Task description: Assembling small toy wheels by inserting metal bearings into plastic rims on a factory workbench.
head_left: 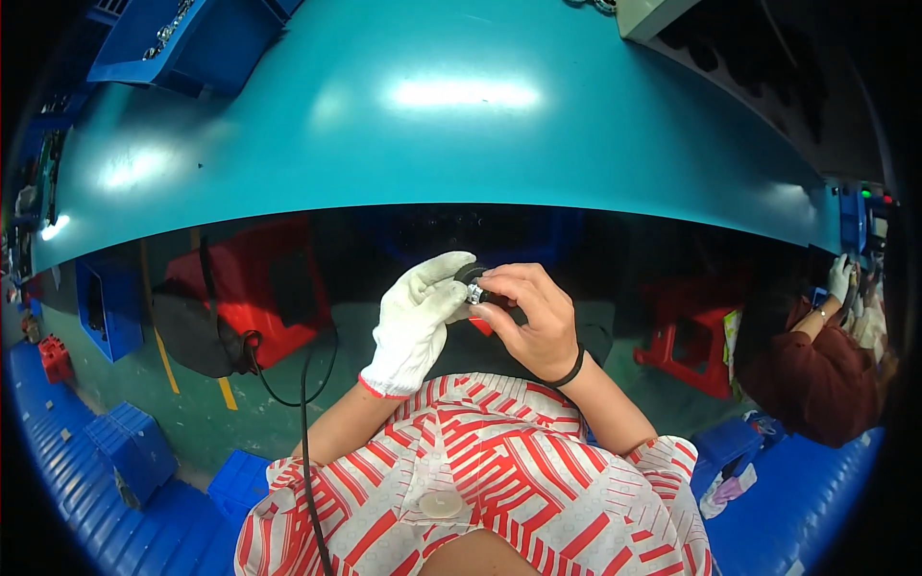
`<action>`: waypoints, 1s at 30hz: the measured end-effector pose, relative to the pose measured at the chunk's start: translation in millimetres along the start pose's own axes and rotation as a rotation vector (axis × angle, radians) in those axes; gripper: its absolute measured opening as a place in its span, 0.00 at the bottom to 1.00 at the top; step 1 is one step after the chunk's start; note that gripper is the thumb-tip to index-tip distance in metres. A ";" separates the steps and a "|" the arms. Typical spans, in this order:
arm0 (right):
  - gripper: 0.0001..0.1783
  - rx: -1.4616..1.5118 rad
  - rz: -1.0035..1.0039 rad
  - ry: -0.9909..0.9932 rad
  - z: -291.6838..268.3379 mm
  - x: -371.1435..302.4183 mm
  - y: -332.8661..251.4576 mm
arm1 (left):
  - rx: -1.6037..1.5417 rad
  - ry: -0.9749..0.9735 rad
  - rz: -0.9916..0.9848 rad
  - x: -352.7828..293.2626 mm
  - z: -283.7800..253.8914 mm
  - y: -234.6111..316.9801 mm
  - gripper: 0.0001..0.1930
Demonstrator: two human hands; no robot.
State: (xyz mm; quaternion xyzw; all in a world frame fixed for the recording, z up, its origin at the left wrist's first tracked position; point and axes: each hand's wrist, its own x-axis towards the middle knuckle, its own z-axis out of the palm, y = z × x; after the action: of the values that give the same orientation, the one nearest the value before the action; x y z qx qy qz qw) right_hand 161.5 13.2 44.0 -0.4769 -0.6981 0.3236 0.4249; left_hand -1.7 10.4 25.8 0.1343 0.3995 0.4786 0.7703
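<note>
Before my chest, just off the table's near edge, both hands meet around a small part point(474, 292) with a shiny metal piece and a black section. My left hand point(419, 312) wears a white knit glove with a red cuff edge, and its fingers and thumb close on the part from the left. From the right, my bare right hand point(533, 322) pinches the same part between thumb and fingers; a black band circles that wrist. My fingers cover much of the part, so its exact kind cannot be made out.
A glossy teal table point(432, 144) spans the far side. On its left stands a blue bin point(192, 48) holding shiny metal parts. Red stools point(269, 288) are below the table. A black cable point(304, 432) hangs at my left. At far right sits another person point(816, 374), one hand gloved.
</note>
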 end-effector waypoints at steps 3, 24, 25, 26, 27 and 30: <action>0.16 -0.061 -0.021 0.007 -2.1 -5.4 2.6 | -0.002 0.006 -0.012 -1.8 0.3 -5.6 0.18; 0.18 -0.204 -0.097 -0.186 8.8 -15.8 15.8 | 0.301 0.052 0.082 -14.6 -9.0 -18.9 0.23; 0.19 -0.136 -0.027 -0.167 11.6 -16.3 15.7 | 0.300 0.053 0.083 -12.5 -9.0 -17.5 0.23; 0.21 -0.066 0.045 -0.149 14.1 -16.1 15.3 | 0.301 0.032 0.091 -9.4 -9.2 -16.0 0.23; 0.23 -0.051 0.123 -0.133 13.6 -12.6 10.7 | 0.302 0.012 0.098 -7.5 -9.8 -15.1 0.23; 0.27 0.061 0.294 -0.196 9.3 -10.6 18.7 | 0.409 0.030 0.124 -5.1 -1.2 -12.1 0.23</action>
State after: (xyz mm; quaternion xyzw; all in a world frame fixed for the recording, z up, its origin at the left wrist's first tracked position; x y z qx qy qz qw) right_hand 162.4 9.1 20.9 -0.5268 -0.6487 0.4482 0.3174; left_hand 4.0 -0.3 20.4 0.3050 0.4908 0.4358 0.6900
